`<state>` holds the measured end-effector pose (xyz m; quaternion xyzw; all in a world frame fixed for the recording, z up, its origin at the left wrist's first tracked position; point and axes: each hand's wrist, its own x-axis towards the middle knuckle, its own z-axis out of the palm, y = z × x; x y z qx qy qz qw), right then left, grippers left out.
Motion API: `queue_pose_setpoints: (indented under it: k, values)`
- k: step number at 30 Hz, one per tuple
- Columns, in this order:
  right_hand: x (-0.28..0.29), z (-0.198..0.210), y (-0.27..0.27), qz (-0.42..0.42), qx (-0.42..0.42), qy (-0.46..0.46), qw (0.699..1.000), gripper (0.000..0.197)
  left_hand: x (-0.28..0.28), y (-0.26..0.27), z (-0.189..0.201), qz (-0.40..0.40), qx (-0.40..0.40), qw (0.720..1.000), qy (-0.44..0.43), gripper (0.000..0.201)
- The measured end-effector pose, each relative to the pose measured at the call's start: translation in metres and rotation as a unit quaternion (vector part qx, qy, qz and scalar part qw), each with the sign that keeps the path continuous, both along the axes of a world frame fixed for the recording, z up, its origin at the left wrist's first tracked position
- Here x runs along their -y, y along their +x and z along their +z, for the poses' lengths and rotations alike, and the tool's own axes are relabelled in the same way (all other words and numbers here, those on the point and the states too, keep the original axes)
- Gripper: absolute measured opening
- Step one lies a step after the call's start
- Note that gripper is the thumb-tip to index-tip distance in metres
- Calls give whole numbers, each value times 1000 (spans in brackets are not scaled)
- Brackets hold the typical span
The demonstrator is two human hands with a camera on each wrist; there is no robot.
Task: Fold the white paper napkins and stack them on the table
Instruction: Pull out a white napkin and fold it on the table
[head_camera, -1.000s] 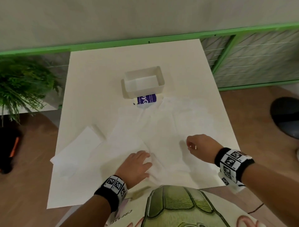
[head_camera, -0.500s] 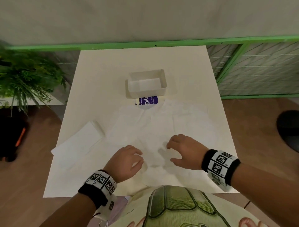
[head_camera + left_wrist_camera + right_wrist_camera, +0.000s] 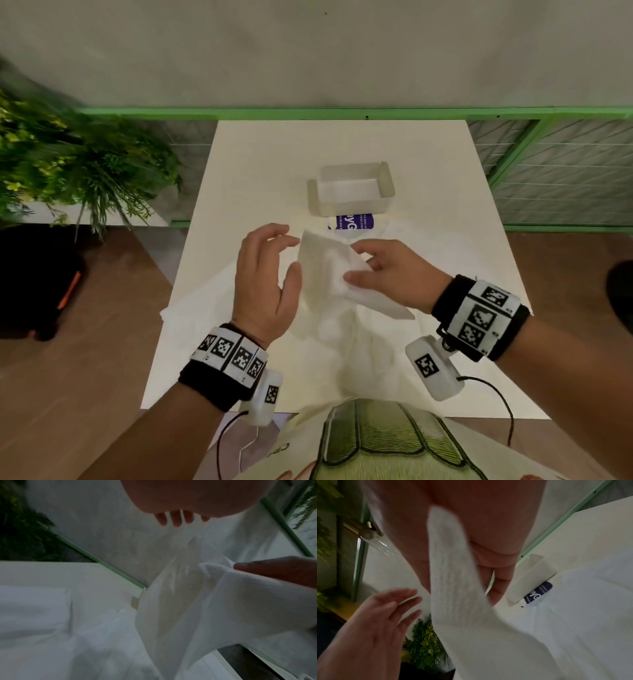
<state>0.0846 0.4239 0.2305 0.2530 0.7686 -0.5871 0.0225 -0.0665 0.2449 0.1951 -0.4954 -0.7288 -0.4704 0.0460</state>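
The head view looks steeply down from above the near edge of the counter (image 3: 260,164), facing the far wall. Each wrist view sits close under its own palm, looking outward along the fingers — all three share the lifted napkin (image 3: 325,270) and the tray (image 3: 352,205).

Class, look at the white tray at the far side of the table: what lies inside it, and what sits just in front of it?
The white tray looks empty, though glare hides detail. In front, a purple-labelled packet pokes out, mostly covered by loose napkins.
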Motion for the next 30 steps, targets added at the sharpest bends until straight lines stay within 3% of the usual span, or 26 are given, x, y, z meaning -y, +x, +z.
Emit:
queue_pose_setpoints:
  k: [3,7,9,13,15,17,20,22,24,27,30]
  values:
    - [12,11,-17,-20,-12,-1,1000,41,19,-3,8,-32,-50,998,3,39]
    - [29,16,-33,-24,-30,36,999,49,34,-7,-3,-80,76,986,-123,54]
    - [36,18,-39,-29,-42,51,997,50,38,-11,-12,-79,130,978,-146,43]
    - [47,17,-51,-29,-62,48,997,56,48,-21,-19,-77,154,974,-149,7]
    - [49,14,-55,-17,-65,123,990,61,54,-27,-18,-85,162,968,-169,22]
    - [50,11,-57,13,-57,274,960,70,57,-32,-16,-89,167,962,-198,38]
    - [55,7,-60,118,-39,403,907,66,59,-37,-15,-112,183,949,-232,35]
    - [56,1,-64,184,4,391,902,47,59,-40,-16,-126,211,936,-253,29]
    - [54,-4,-68,194,51,328,923,28,59,-43,-17,-133,254,921,-263,22]
    - [48,-7,-70,92,61,193,975,18,65,-49,-21,-107,324,911,-230,14]
    - [43,-15,-68,-36,49,34,998,23,72,-59,-27,-46,391,901,-181,12]
